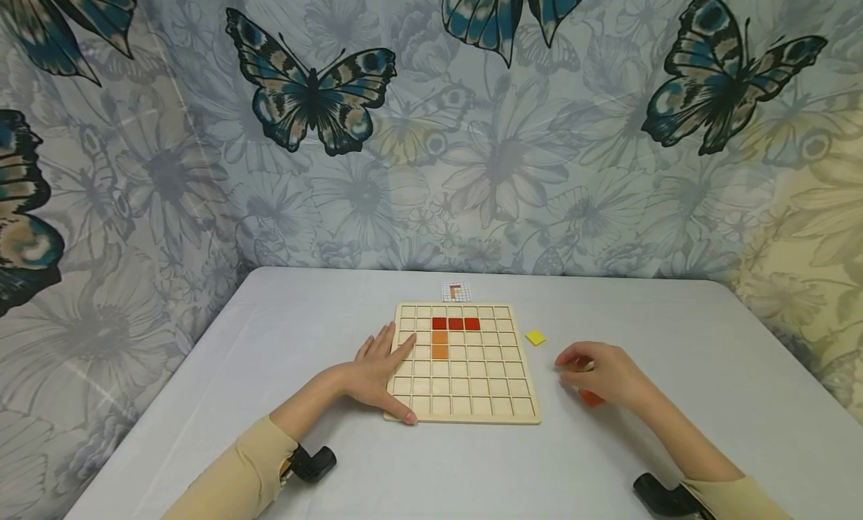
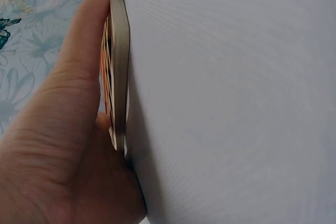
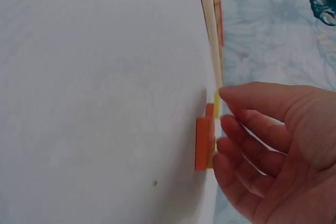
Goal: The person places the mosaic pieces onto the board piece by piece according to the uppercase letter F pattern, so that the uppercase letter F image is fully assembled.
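A wooden grid board lies flat on the table. Three red tiles sit side by side in one row, with two orange tiles below the leftmost. My left hand rests spread on the board's left edge, its thumb by the near left corner; the left wrist view shows the thumb along the board's side. To the right of the board, my right hand hovers with loosely bent fingers apart from the thumb. Close by those fingertips are loose orange tiles, partly hidden in the head view.
A yellow tile lies just right of the board. Behind the board is a small pattern card with a coloured grid. The white table meets butterfly-printed fabric at the back.
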A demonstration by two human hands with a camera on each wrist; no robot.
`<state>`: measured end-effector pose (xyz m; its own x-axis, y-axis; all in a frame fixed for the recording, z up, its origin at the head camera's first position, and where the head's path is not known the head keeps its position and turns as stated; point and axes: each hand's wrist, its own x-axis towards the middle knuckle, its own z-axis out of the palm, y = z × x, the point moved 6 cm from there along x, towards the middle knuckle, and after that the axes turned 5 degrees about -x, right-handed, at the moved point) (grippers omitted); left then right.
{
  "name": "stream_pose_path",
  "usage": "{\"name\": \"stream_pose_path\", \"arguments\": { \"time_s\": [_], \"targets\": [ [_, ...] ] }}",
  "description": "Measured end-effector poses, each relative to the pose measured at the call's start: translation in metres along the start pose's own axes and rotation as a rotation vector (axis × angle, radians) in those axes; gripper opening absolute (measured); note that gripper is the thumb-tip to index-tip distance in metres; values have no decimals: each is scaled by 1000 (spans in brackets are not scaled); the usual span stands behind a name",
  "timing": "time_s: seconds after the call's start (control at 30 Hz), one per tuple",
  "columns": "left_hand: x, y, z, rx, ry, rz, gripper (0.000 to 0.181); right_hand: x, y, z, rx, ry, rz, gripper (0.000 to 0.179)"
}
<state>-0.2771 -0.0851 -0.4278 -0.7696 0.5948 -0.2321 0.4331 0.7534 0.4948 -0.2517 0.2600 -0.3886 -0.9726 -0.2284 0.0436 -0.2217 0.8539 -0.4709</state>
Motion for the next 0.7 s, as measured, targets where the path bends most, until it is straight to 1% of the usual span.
{"name": "stream_pose_path", "arguments": {
  "time_s": [0.23,0.5,0.7],
  "targets": [
    [0,0,0,-4,0,-2,129,-5,8,-2,-3,-15,32,21],
    [0,0,0,-6,3,9,129,0,6,4,75,-48,19,27],
    [2,-4,3,-9,-1,11,132,1,4,6,74,-52,21,27]
  ]
}}
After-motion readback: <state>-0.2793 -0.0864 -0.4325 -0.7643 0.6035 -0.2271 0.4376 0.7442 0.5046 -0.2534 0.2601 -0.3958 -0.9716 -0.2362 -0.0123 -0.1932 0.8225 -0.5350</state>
